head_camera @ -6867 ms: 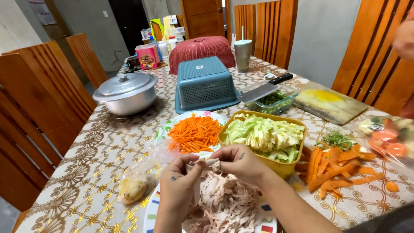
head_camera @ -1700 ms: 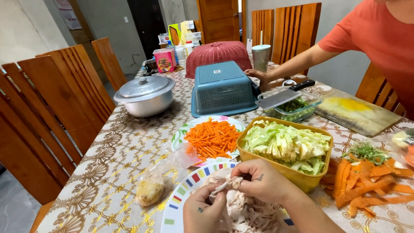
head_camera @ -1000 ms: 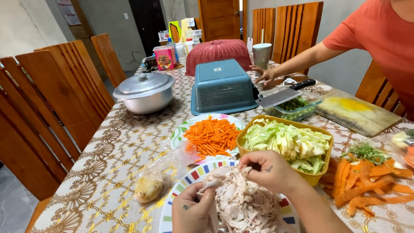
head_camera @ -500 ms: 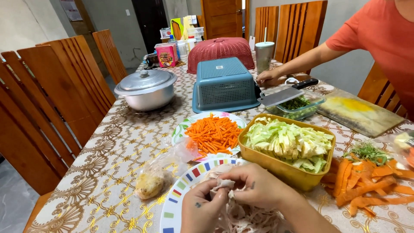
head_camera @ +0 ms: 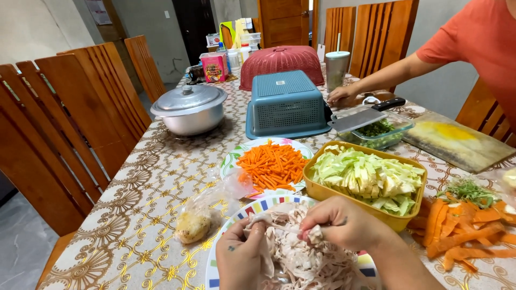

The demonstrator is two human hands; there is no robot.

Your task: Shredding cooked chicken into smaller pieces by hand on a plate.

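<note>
The right hand (head_camera: 344, 223) pinches one end of a pale strip of cooked chicken (head_camera: 279, 226) between thumb and fingertips, and the left hand (head_camera: 244, 258) grips the other end, so the strip is stretched taut between them just above the heap of shredded meat (head_camera: 306, 263). Half a second ago both hands were bunched together over one lump; now they have drawn apart, which suggests a piece is being torn into thinner shreds and that the pile goes on growing. The heap lies on a white plate with a coloured-block rim (head_camera: 252, 208) at the near edge of the patterned table (head_camera: 145, 204). Just beyond stand a yellow tub of chopped cabbage (head_camera: 365, 177) and a plate of carrot sticks (head_camera: 271, 166); carrot peelings (head_camera: 462, 225) lie to the right, and a clear bag with a yellowish lump (head_camera: 193, 225) to the left. Farther off are an upturned blue basket (head_camera: 285, 102), a lidded metal pot (head_camera: 188, 110) and a cleaver resting on a container of greens (head_camera: 371, 126). Another person's hand (head_camera: 344, 95) rests near the cleaver's handle.
</note>
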